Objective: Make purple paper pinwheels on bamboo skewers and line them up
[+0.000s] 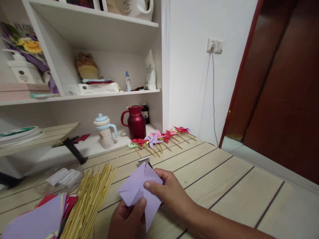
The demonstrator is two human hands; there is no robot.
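Note:
A purple paper square, slit in toward its middle, is held above the table between both hands. My left hand pinches its lower edge, with the thumb lying over a flap near the centre. My right hand grips the right side, thumb on top and fingers behind the sheet. Just beyond the paper's top corner lies a small grey-white object, partly covered. To the left, a bundle of thin wooden sticks lies beside a stack of coloured paper sheets.
Finished paper pinwheels on sticks lie in a row along the table's back edge. Behind them stand a red thermos jug and a light-blue-lidded cup. A clear plastic bag with white packets sits at left, near a small raised stand.

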